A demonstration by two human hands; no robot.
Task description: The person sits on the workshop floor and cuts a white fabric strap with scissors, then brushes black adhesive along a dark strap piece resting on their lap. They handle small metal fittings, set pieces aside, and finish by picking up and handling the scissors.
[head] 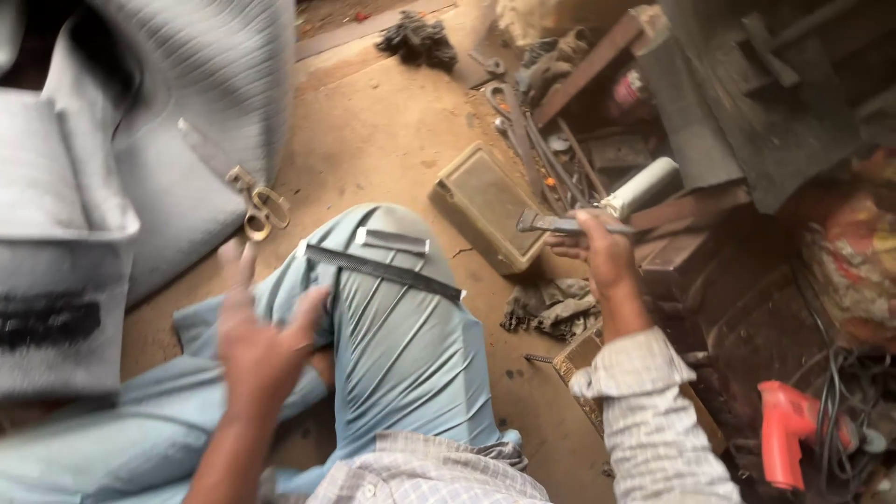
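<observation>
My right hand (597,252) grips a metal tool with a flat dark blade and a pale cylindrical handle (644,187), held out over the cluttered right side. My left hand (261,341) rests blurred on my left thigh, fingers spread, touching the light blue trouser leg (401,345). Across my raised knee lie a long black comb-like strip (383,271) and a small flat metal piece (392,241).
Grey fabric (159,140) covers the left, with scissors (259,205) on its edge. On the dirt floor are a tan metal box (485,205), a rag (551,308), wrenches (523,131) and scrap. A red power drill (784,434) lies lower right.
</observation>
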